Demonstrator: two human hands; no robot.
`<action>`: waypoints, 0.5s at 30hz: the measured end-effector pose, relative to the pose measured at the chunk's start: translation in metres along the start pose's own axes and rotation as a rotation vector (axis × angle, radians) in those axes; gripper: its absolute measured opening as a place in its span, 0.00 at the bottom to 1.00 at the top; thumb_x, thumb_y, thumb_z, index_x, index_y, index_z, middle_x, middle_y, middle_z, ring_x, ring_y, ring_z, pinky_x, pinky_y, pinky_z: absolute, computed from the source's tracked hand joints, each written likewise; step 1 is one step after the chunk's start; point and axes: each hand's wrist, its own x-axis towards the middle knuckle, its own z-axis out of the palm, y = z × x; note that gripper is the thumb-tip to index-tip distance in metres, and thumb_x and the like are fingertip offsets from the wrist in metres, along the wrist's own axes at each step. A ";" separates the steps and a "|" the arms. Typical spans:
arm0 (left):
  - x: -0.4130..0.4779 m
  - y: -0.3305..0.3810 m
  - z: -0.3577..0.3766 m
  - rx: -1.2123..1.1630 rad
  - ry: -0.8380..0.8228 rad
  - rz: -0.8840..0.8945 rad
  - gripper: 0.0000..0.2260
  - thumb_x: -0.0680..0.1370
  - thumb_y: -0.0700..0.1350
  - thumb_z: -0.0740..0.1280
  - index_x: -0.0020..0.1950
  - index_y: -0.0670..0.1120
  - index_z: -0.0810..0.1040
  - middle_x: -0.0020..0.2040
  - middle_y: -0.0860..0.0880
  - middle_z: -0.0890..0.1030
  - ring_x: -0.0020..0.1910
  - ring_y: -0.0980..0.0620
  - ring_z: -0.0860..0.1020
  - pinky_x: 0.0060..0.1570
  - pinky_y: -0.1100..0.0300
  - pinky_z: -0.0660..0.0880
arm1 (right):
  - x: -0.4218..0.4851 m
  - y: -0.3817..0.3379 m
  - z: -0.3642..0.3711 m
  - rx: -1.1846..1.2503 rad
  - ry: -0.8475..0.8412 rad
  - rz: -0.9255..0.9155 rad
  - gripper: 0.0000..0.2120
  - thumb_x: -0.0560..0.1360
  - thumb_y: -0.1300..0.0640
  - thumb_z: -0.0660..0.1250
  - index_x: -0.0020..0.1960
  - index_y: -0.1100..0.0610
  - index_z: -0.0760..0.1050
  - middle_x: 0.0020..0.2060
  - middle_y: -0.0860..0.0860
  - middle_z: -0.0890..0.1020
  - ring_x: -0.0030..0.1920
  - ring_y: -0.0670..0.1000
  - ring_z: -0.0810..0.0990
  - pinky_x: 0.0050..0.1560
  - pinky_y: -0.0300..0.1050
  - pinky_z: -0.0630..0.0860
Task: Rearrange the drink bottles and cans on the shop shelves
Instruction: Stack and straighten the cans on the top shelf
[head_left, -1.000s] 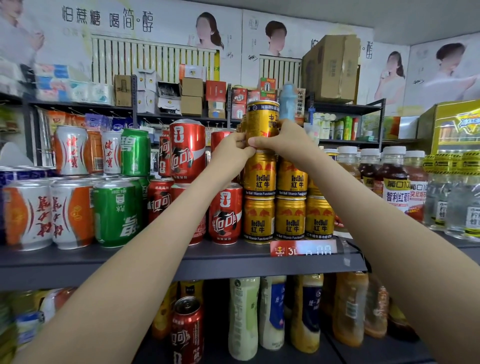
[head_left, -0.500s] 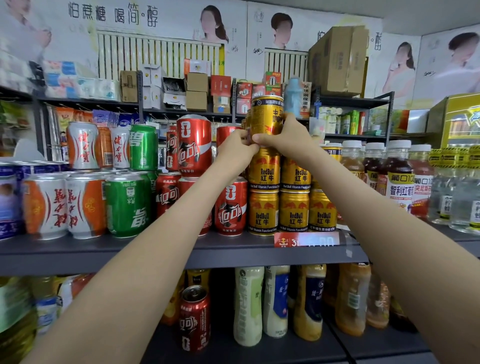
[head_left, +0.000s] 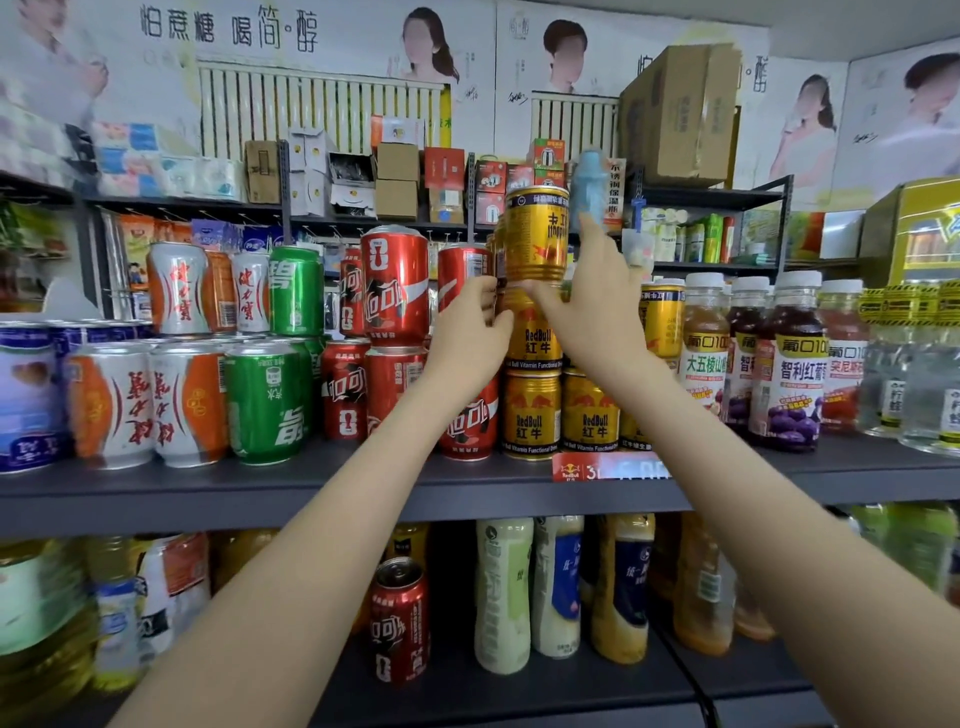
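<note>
Can (head_left: 537, 234) up top, L hand (head_left: 470, 332), R hand (head_left: 597, 306) flanking base.

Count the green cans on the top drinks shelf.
3 green cans: one stacked up top, left of the red cans; one in front below it; one partly hidden behind that. More may be hidden.

Bright, even indoor light; soft shadow beneath the dark grey metal shelf (head_left: 208, 496). Wide-angle distortion bows the frame edges, and lower left and right corners smear. The pale blue plastic bottle (head_left: 589, 182) upper centre is blurred.
</note>
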 end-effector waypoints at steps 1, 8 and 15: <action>-0.010 -0.004 0.002 0.013 0.022 0.040 0.20 0.80 0.41 0.62 0.72 0.44 0.65 0.69 0.47 0.71 0.66 0.52 0.71 0.62 0.63 0.68 | -0.014 0.000 -0.002 0.015 0.039 -0.033 0.33 0.75 0.50 0.67 0.74 0.61 0.57 0.68 0.56 0.69 0.69 0.55 0.66 0.69 0.55 0.63; -0.100 -0.040 0.013 0.071 0.165 0.293 0.15 0.79 0.39 0.63 0.65 0.44 0.71 0.60 0.52 0.72 0.59 0.59 0.72 0.59 0.73 0.68 | -0.115 0.006 0.001 0.182 0.138 -0.045 0.21 0.75 0.58 0.67 0.65 0.64 0.68 0.58 0.55 0.74 0.61 0.49 0.70 0.63 0.40 0.66; -0.209 -0.116 0.036 0.137 0.209 0.275 0.11 0.78 0.40 0.60 0.58 0.39 0.75 0.57 0.47 0.74 0.59 0.53 0.73 0.59 0.54 0.73 | -0.249 0.034 0.029 0.266 -0.061 0.112 0.17 0.75 0.59 0.66 0.62 0.62 0.68 0.52 0.53 0.73 0.54 0.52 0.73 0.56 0.45 0.71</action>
